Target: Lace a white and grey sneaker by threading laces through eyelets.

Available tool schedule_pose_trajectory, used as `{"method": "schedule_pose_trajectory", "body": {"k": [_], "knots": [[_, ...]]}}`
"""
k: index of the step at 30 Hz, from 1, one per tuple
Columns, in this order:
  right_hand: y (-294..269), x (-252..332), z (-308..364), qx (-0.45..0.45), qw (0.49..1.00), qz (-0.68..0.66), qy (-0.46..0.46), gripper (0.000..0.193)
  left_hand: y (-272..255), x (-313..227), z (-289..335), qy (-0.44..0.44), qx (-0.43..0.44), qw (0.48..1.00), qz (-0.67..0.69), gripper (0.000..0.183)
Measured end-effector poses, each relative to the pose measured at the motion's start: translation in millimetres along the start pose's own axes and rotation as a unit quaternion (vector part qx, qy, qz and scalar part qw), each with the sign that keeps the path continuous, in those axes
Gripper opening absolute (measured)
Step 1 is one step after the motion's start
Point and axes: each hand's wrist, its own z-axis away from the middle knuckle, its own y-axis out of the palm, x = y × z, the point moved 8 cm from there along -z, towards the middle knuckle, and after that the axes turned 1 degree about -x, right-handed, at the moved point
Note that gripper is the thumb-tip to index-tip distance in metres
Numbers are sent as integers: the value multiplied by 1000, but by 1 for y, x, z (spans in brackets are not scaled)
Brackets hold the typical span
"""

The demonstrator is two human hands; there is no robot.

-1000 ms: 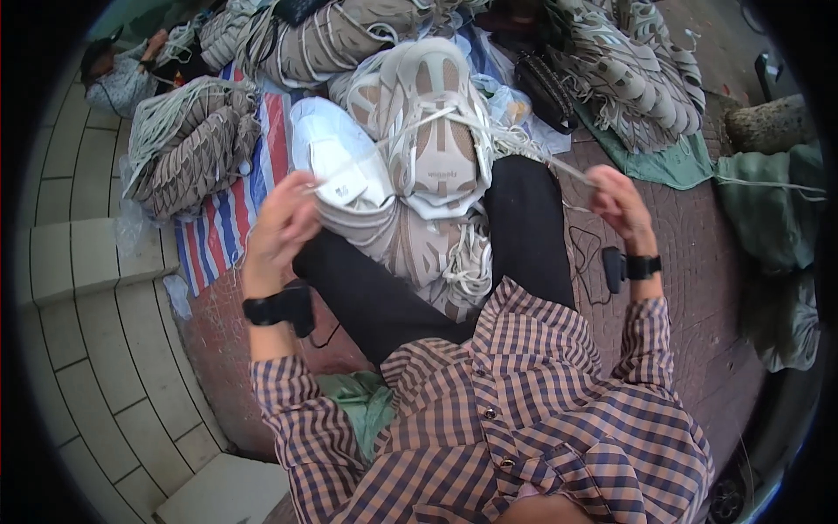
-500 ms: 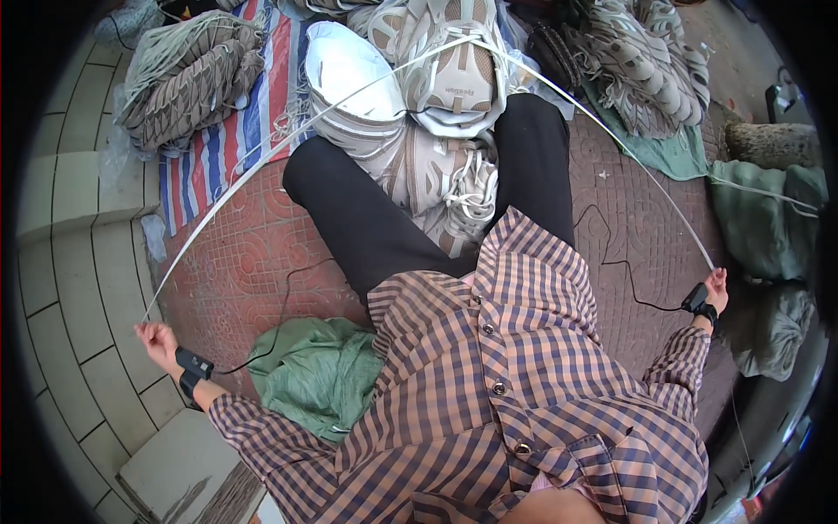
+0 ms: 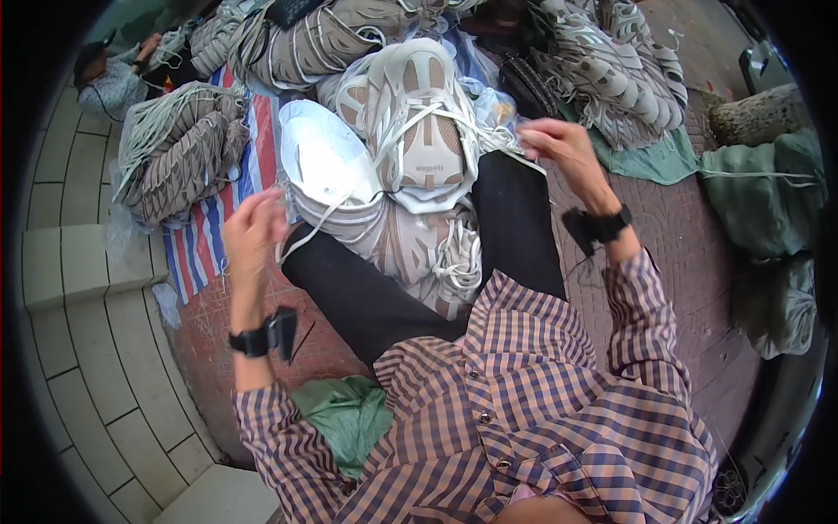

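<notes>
I judge the step in hand to be lacing: the flat white fabric shoelace (image 3: 434, 107) crosses over the front of the beige-and-white mesh-and-synthetic sneaker upper (image 3: 432, 163). That upper lies between the knees of the black fabric trousers (image 3: 517, 205), toe pointing away, beside a beige upper with a bright white lining (image 3: 325, 148). One loose length drapes left across the lining toward the left knee; another trails right over the right knee.

As I read it, the next move calls for a clean pinch on each free end, keeping the crossing flat and centred.

I see the left hand (image 3: 251, 225) raised beyond the left knee, fingers up and blurred; I cannot tell whether its grip has the lace. The right hand (image 3: 563, 150) reaches in above the right knee, palm inward, fingers bent toward the upper. Its fingertips are close to the lace, but I cannot tell whether that grip is pinching any.
</notes>
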Motion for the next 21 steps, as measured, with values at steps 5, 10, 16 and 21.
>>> {"method": "schedule_pose_trajectory", "body": {"k": [5,10,16,21], "knots": [[56,-2,-60,74,996,-36,14,21,100,-59,-43,122,111,986,-37,15],[69,13,-78,71,979,185,-51,20,135,-52,-70,103,124,985,-59,12],[118,68,-55,53,688,601,-403,12,145,-54,-80,197,59,960,-192,8],[107,63,-69,93,706,575,-403,12,161,-86,-71,336,40,891,-304,6]]}}
